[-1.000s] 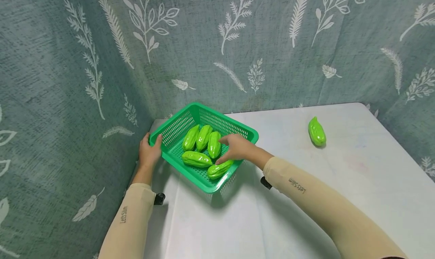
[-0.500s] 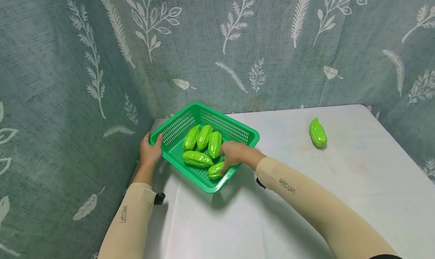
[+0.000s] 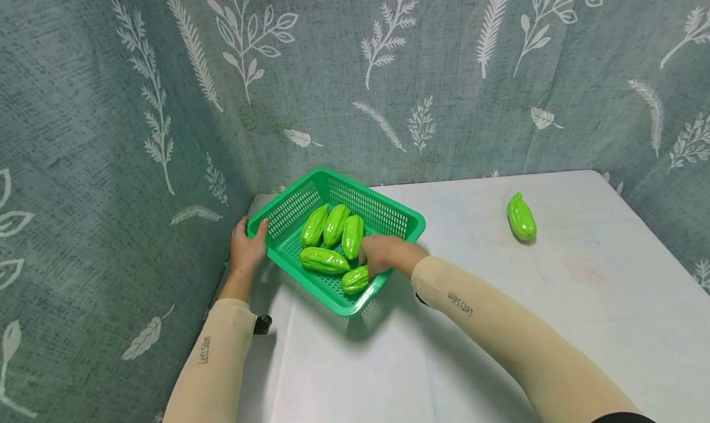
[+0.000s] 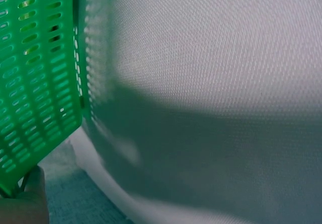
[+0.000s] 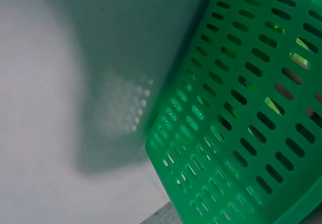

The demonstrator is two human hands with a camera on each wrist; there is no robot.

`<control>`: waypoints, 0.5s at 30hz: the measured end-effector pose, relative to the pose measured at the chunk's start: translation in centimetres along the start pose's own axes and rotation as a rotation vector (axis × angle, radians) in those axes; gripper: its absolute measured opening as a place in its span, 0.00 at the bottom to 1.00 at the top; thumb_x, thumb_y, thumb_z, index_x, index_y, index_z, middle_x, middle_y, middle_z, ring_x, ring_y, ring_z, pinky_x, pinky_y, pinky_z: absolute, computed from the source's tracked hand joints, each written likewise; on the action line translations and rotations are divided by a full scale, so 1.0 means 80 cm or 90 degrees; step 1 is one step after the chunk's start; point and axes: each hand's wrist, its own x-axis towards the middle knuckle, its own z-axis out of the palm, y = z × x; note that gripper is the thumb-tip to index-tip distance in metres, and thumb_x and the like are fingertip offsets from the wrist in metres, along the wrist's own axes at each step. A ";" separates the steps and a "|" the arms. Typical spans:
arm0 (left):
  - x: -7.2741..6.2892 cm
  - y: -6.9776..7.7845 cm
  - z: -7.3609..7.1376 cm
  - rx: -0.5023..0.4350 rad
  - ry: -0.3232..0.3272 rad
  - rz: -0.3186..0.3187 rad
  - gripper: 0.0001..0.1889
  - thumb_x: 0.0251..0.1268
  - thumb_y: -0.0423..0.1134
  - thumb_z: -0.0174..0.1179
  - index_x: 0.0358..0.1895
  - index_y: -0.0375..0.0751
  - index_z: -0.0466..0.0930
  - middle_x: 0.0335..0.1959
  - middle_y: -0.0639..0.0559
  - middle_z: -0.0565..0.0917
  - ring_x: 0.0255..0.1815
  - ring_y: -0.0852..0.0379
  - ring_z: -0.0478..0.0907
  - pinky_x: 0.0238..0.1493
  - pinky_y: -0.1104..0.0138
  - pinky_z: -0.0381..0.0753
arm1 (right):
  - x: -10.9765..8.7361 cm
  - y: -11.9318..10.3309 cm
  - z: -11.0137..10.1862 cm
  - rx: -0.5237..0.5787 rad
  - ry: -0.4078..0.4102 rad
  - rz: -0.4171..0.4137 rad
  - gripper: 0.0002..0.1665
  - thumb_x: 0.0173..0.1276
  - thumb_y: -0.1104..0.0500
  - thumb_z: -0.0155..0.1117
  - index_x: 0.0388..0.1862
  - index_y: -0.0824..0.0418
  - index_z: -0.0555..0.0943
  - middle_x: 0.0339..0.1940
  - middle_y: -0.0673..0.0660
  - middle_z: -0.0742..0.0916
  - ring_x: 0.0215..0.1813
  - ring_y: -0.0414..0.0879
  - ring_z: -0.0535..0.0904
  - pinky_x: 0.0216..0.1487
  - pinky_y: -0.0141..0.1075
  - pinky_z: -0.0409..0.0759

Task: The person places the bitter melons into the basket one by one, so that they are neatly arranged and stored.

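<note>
A green slotted plastic basket stands on the white table, holding several glossy, ridged light green bitter gourds. At the basket's left corner my left hand grips the rim, thumb on top; in the left wrist view part of that hand shows under the basket wall. My right hand reaches down over the right rim, its fingers round the right end of the nearest bitter gourd. The fingertips are hidden behind the hand, and in the right wrist view behind the basket wall.
Another bitter gourd lies alone on the right part of the white table. A patterned grey-green cloth hangs behind the table and along its left side, near the left arm.
My right hand has lowered into the basket and closed round the right end of the nearest bitter gourd. The left hand keeps its hold on the rim.
</note>
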 end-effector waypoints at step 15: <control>0.003 0.000 0.001 -0.004 0.009 -0.006 0.41 0.78 0.59 0.48 0.81 0.37 0.48 0.77 0.32 0.55 0.76 0.35 0.54 0.74 0.45 0.54 | -0.014 -0.002 -0.021 0.019 0.091 -0.077 0.31 0.60 0.51 0.80 0.59 0.63 0.84 0.56 0.55 0.86 0.60 0.49 0.80 0.61 0.39 0.77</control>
